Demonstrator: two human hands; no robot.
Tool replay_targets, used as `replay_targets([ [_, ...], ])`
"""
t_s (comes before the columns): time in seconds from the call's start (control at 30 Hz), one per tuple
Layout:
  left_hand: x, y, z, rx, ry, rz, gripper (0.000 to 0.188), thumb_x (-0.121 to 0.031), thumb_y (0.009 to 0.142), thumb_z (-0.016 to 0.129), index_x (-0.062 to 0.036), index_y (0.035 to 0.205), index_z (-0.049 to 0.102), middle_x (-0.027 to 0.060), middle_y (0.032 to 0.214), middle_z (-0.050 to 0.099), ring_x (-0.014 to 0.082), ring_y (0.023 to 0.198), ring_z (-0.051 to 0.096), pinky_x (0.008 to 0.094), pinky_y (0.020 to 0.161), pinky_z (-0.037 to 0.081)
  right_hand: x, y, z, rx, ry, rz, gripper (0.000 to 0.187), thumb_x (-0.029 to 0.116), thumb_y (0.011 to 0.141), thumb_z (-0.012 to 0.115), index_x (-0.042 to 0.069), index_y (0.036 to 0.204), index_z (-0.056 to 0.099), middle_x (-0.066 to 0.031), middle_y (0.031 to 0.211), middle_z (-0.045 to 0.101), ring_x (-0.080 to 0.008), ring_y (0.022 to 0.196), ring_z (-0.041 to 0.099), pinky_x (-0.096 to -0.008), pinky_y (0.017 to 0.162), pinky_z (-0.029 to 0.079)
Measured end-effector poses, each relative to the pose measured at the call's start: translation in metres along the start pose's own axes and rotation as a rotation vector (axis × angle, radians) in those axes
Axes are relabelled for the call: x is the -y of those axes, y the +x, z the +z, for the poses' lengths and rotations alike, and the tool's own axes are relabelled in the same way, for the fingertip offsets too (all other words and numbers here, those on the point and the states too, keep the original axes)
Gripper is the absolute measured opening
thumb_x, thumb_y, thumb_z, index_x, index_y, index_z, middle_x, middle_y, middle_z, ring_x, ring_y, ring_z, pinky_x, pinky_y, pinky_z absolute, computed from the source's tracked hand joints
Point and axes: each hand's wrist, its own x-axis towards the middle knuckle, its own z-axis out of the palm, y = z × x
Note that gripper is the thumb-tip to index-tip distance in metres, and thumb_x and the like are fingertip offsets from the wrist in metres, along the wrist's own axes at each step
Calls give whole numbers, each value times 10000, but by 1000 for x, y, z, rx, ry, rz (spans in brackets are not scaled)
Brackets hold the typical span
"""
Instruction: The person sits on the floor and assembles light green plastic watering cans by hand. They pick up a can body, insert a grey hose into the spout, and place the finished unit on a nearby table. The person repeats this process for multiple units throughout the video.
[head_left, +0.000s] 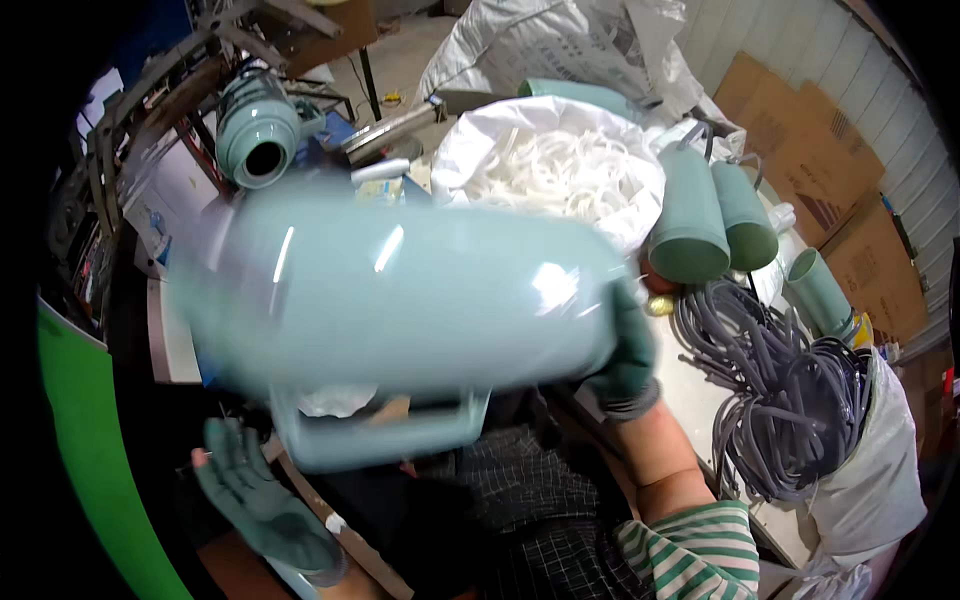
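Note:
A large, pale blue-green thermos jug body (420,290) lies sideways across the middle of the head view, its looped handle (390,440) pointing down toward me. Its left end is smeared by motion. My right hand (628,345), in a dark green glove, grips the right end of the jug; the fingers beneath are partly hidden. Below and left of the jug is my left hand (265,500), gloved too, with palm up and fingers spread. It holds nothing and is apart from the jug.
A white sack of translucent rings (560,170) stands beyond the jug. Several green jug shells (690,220) are at the right, near a pile of grey tubing strips (780,390). Another jug (258,130) sits at the far left. Cardboard sheets (810,150) lean on the wall.

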Motion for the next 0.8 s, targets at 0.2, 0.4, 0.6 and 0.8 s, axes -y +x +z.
replay_targets([
  [0.2, 36, -45, 0, 151, -193, -443, 570, -269, 1068, 504, 34, 1541, 410, 212, 1441, 573, 311, 1319, 583, 434, 1159, 438, 78, 146, -60, -162, -182, -715, 455, 294, 1061, 640, -46, 1361, 605, -74, 1212, 676, -178, 1013, 671, -326, 873, 556],
  [0.4, 76, -74, 8, 228, -207, -684, 421, -52, 1059, 519, 48, 1466, 473, 180, 1332, 642, 234, 1195, 638, 356, 1077, 497, 144, 289, -196, -522, -734, -602, 425, 368, 999, 702, -50, 1065, 739, -48, 925, 706, -200, 858, 641, -362, 784, 515],
  [0.6, 124, -107, -15, 236, 32, -689, 427, -82, 993, 682, 2, 1388, 540, 93, 1255, 678, 140, 1057, 640, 289, 923, 534, 9, 174, -85, -563, -782, -891, 498, 242, 1042, 668, -61, 1409, 523, -184, 1385, 581, -279, 1253, 554, -402, 1122, 418],
  [0.8, 177, -60, 6, 609, 771, -356, 478, -307, 926, 767, -35, 1307, 668, 174, 1210, 715, 257, 1131, 703, 392, 967, 550, -159, 20, 17, 377, -895, -380, 446, 98, 894, 731, -13, 1301, 588, -180, 1215, 622, -301, 1096, 608, -398, 1000, 486],
])
